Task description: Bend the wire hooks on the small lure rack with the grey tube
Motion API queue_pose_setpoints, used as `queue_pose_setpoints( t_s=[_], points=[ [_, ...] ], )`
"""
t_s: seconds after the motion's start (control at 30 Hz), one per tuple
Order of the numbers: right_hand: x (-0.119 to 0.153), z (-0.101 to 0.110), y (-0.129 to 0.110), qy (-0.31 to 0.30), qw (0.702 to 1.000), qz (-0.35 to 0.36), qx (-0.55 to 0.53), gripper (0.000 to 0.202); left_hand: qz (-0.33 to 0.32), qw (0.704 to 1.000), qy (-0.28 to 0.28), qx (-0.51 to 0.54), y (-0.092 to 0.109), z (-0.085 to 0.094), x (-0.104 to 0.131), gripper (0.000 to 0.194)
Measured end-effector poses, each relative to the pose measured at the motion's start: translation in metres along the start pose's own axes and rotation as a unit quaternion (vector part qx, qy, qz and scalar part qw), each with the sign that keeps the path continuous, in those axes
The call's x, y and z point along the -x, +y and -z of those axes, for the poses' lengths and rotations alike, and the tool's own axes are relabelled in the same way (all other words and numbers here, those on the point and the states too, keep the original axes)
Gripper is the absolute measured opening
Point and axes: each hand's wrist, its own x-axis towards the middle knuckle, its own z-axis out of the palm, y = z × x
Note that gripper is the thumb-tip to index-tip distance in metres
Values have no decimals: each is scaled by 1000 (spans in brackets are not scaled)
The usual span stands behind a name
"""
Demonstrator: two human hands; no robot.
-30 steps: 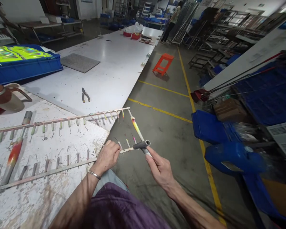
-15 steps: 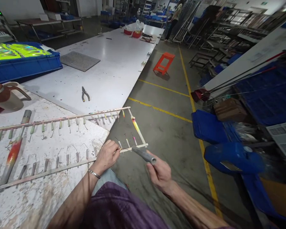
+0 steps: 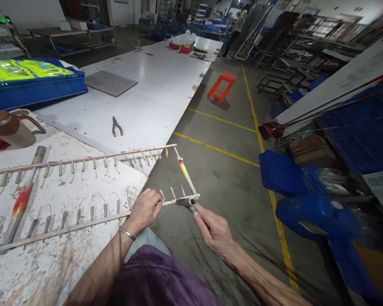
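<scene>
A ladder-like wooden rack lies across the table corner, its right end jutting past the edge. Small hooked pieces, like fishing-lure bodies, stand along both rails, several of them grey or pale green and a few pink or yellow. My left hand is closed around the near rail close to the table edge. In my right hand is a grey tubular tool with a hollow round end, held at the rail's right end. Its far tip looks dark and narrow; I cannot tell whether it touches the rail.
Pliers and a grey board lie on the white table. A blue crate of yellow-green items and a brown-handled jug stand left. An orange stool, a blue jug and bins are on the floor right.
The grey tool has turned and shifted slightly left and up, so its hollow end now faces me more. My left hand stays on the rail; the whole view has shifted slightly.
</scene>
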Motion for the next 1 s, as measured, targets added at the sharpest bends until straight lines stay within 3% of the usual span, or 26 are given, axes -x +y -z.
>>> queue_pose_setpoints(
  t_s=[0.1,0.23,0.3,0.4,0.5,0.67,0.8,0.93,1.0],
  points=[
    [2,1,2,44,999,15,-6,47,-19,999,28,1,0,-3,1,22],
    [12,-11,7,-60,996,46,42,37,-20,999,50,-4,-1,-6,2,19],
    [15,-13,5,-83,995,43,24,42,-18,999,48,-3,-2,-7,2,19],
    [14,-6,-1,-32,999,27,-32,58,-15,999,38,1,-1,-6,2,19],
    [7,-2,-2,16,999,19,-40,59,-7,999,36,2,-1,-6,2,19],
    [-4,-5,5,-20,1000,6,11,48,-16,999,34,2,0,-3,1,18],
    [-9,-3,4,38,999,0,6,48,-19,999,24,11,-1,-1,1,21],
    [-17,1,3,-27,998,43,24,46,-9,1000,22,13,-3,-3,1,23],
    [-19,6,2,-23,999,36,29,48,-9,1000,22,16,-3,-4,1,22]
  ],
)
